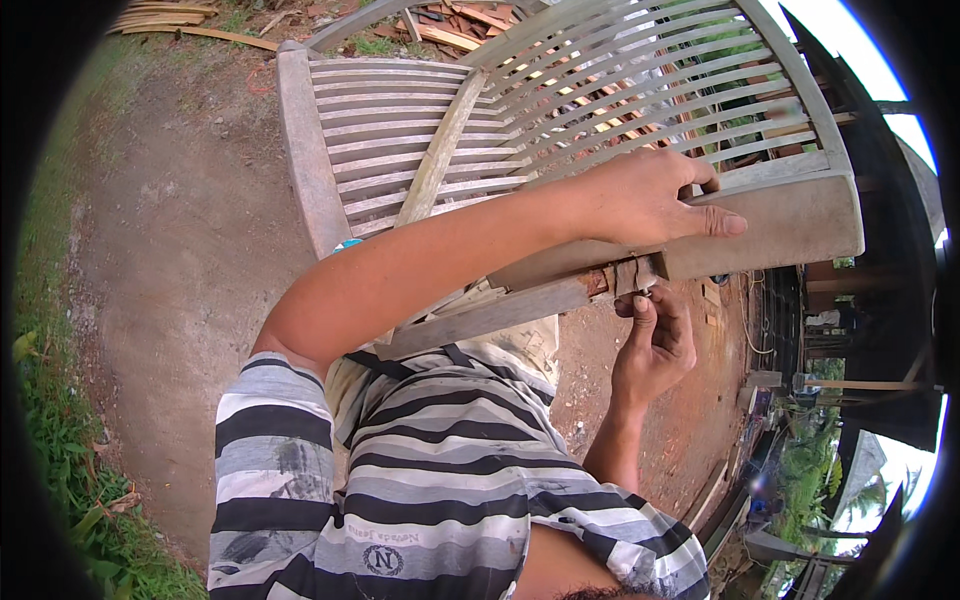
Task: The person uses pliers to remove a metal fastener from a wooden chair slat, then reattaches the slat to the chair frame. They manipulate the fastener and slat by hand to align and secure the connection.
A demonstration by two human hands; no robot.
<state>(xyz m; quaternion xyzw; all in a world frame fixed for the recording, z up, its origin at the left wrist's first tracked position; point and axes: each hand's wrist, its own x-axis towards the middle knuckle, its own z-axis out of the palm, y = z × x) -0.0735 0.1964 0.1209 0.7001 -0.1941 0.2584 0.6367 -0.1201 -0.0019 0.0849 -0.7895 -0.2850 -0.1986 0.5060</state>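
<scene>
A weathered wooden slatted chair (322, 150) lies tipped in front of me. My left hand (665, 195) reaches across and grips its wide board (780, 225), thumb flat on the face and fingers bent over the upper edge. Below, my right hand (655, 340) pinches with thumb and forefinger at the end of a wooden rail (490, 322), close to the joint with the board. Brown, rough strip-like material (630, 276) sits around that rail end. A small pale bit shows at the fingertips, too small to name.
A loose wooden slat (440, 150) lies slanted across the chair's slats. Wood scraps (460, 25) are heaped beyond the chair. Bare dirt ground (190, 220) stretches left, with grass (70, 500) at its edge. A dark open-sided shed (880, 300) stands at right.
</scene>
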